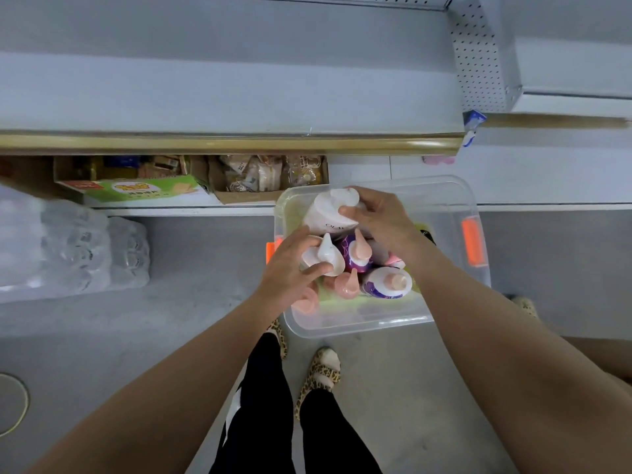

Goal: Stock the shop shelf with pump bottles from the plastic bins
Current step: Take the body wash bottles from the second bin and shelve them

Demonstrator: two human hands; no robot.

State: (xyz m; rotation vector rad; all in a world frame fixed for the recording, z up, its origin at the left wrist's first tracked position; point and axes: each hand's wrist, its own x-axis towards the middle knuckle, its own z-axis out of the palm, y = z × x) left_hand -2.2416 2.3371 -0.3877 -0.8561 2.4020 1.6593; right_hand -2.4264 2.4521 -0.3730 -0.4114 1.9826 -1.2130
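A small white bottle point(325, 260) is gripped by the left hand point(290, 271), a larger bottle point(326, 212) by the right hand point(381, 220); the purple bottle point(348, 250) between them could be toppled on lifting.

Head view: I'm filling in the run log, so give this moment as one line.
stage: pick | left hand: grips small white pump bottle | right hand: grips large white bottle | clear bin: on floor
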